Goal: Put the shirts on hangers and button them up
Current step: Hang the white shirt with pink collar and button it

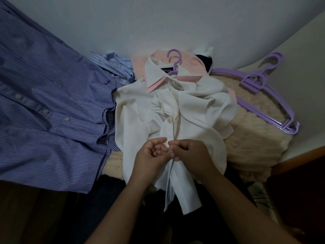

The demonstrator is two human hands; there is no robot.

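A white shirt (137,110) lies face up on a fluffy cream cover, collar away from me, with a purple hanger (174,59) inside its neck; only the hook shows. One button (169,120) on its front placket is fastened. My left hand (149,155) and my right hand (191,154) meet at the placket lower down, fingers curled, each pinching an edge of the white fabric. A blue striped shirt (44,103) hangs at the left, buttoned.
A pink shirt (140,66) and a light blue striped shirt (114,62) lie crumpled behind the white one. Several spare purple hangers (263,85) rest on the cream cover (255,138) at the right. A wooden edge (299,161) runs at the lower right.
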